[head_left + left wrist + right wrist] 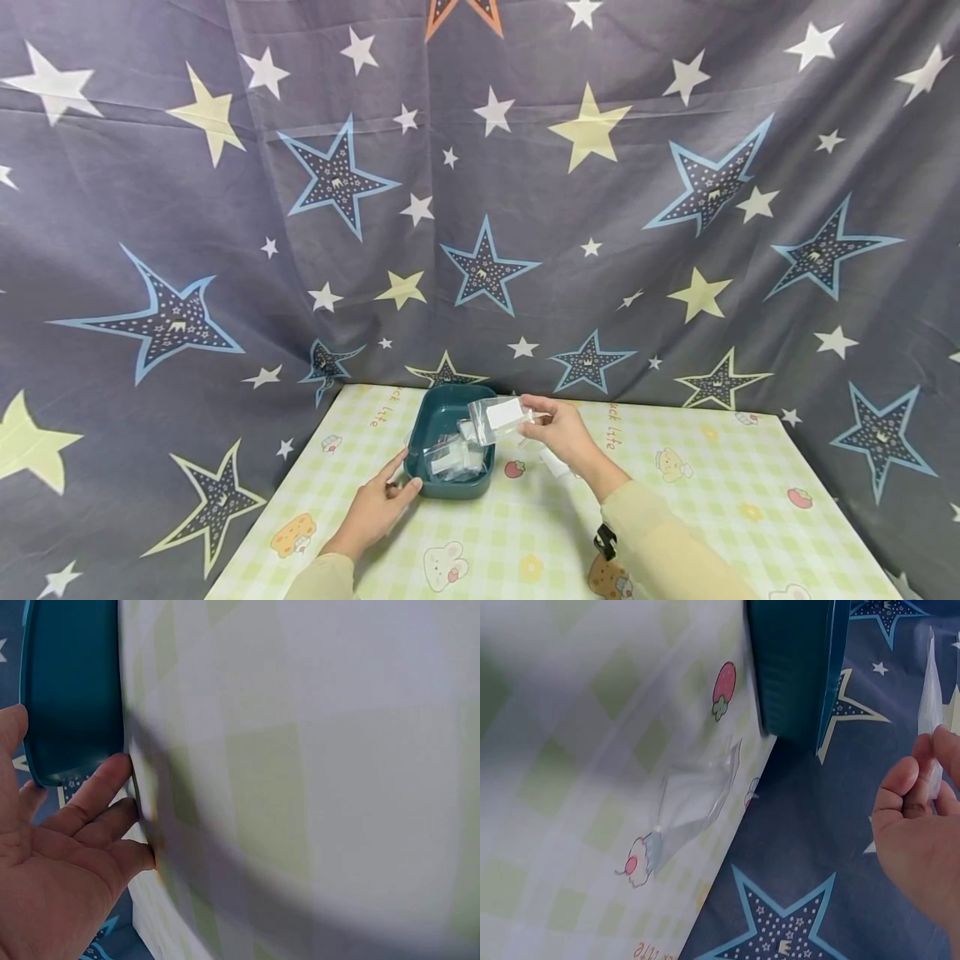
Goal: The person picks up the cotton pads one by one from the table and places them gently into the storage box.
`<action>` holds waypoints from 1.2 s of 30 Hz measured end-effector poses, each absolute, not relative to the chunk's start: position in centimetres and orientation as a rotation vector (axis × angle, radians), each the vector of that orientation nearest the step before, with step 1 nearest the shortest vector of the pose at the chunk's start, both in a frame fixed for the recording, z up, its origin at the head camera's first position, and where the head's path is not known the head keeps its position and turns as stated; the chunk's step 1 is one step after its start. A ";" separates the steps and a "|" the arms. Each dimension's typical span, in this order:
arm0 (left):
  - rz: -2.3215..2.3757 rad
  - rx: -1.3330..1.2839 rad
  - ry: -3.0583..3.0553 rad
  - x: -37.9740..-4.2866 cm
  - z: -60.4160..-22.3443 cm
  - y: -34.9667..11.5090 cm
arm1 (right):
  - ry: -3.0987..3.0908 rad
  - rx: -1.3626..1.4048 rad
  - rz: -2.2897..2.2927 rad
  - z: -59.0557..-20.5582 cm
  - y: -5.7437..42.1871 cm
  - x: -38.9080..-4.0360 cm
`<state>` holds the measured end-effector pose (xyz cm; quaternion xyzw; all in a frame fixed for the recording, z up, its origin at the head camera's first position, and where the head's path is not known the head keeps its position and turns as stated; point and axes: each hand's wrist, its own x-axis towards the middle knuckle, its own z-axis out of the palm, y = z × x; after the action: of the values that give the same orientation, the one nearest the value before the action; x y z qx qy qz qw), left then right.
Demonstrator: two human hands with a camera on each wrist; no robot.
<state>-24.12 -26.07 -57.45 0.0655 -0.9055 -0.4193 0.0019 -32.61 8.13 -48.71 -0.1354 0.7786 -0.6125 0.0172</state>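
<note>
A dark teal bin (431,417) stands toward the back of the table, with several small clear plastic bags (453,460) bearing white labels heaped in its near half. My left hand (378,504) is at the bin's near left corner, its fairly straight fingers and thumb touching the outside. In the left wrist view, the thumb lies against the bin (75,690). Thumb and fingers of my right hand (562,433) pinch a clear plastic bag (498,417) with a white label, held above the bin's right rim. The right wrist view shows this bag (931,697) nearly edge-on.
Another clear bag (697,795) lies on the table to the right of the bin, partly beneath my right hand in the head view. A green-checked cloth (675,517) covers the table. Behind it hangs a grey curtain (480,192) with stars.
</note>
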 end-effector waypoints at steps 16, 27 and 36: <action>-1.297 0.197 -2.827 -23.9 -57.3 -26.0 | 2.447 -0.449 -1.874 -48.8 4.2 -32.0; -1.297 0.183 -2.832 -23.5 -56.9 -26.0 | 2.460 -0.334 -1.909 -49.8 1.1 -31.3; -1.293 0.176 -2.836 -23.7 -57.1 -26.1 | 2.513 -0.288 -1.977 -50.7 -1.5 -30.8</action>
<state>-23.71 -26.08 -57.06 0.0565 -0.9083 -0.4143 0.0099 -30.81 -1.54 -50.70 -0.0896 0.7823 -0.6154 -0.0344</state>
